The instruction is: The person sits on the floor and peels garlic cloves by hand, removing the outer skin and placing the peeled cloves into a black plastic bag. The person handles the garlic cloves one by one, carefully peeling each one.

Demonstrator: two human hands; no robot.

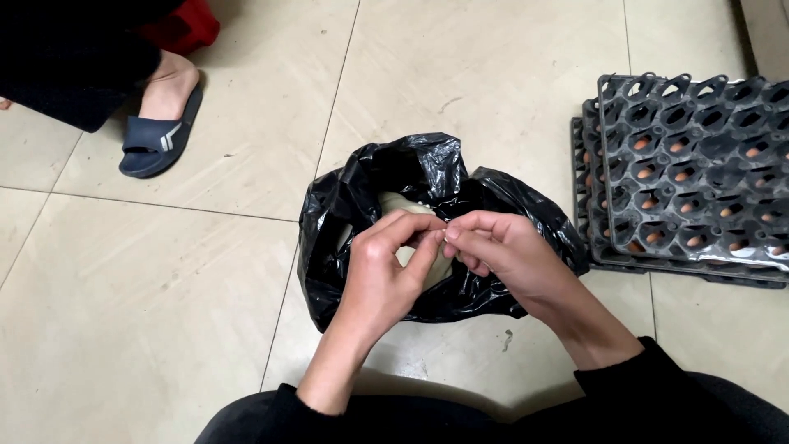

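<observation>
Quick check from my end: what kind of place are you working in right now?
Probably an indoor work or storage spot at floor level: beige tiled floor, stacked black egg trays holding eggs, an open black plastic bag, another person's sandalled foot.

My left hand (386, 275) and right hand (501, 251) meet fingertip to fingertip, pinching something small over an open black bag (427, 177) on the floor (164, 312). Stacked egg trays (690, 177) sit near the bag's right; a sandalled foot (160, 115) stands far left.
</observation>
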